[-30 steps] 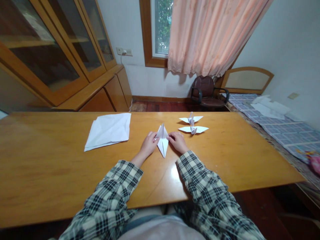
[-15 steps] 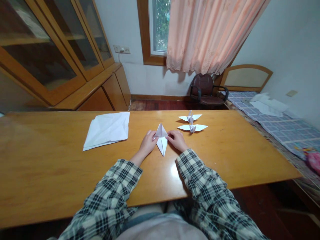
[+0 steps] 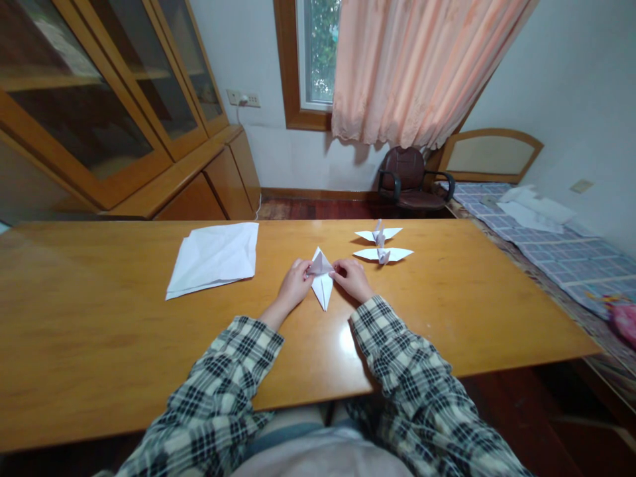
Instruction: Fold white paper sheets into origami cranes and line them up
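Between my hands, a white folded paper in a pointed diamond shape rests on the table, its long lower point towards me and a shaded flap raised at the top. My left hand pinches its left side, thumb and fingers closed on the edge. On the opposite side, my right hand holds the right edge between thumb and curled fingers. Just beyond my right hand stand two finished paper cranes, the nearer crane and the farther crane, both with wings spread.
A stack of white paper sheets lies left of my hands. Past the table's far edge are a brown armchair and a pink curtain. A glass-door cabinet stands at the left, a bed at the right.
The upper flap of the folded paper has shifted slightly, its tip leaning a little differently. Both hands keep their grip in nearly the same place.
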Motion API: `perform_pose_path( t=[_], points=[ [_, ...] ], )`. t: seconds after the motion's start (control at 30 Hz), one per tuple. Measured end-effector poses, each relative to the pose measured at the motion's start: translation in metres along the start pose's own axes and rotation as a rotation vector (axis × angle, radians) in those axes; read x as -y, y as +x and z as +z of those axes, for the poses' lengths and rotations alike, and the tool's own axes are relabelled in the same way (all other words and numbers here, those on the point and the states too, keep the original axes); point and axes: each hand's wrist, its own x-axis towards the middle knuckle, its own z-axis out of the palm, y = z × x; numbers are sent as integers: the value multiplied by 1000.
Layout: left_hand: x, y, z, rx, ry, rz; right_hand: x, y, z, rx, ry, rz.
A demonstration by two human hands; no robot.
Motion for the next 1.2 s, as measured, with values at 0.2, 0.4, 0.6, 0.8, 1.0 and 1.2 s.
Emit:
perform_pose_path(
  t=[0.2,0.4,0.6,0.8,1.0,1.2],
  points=[
    [-1,-1,0,-8,2,-3,-2,1,2,1,-6,2],
    [3,1,2,-67,-45,-14,-3,2,6,-6,-24,46],
    [4,-1,6,-79,-108,-40,0,1,5,-31,-69,73],
    [1,-4,8,-113,21,-36,2,1,4,-36,-71,87],
    [0,-5,5,-168,143,21,2,1,3,-34,-75,94],
    [1,-4,2,-167,177,-4,1,1,4,-27,-109,74]
  ],
)
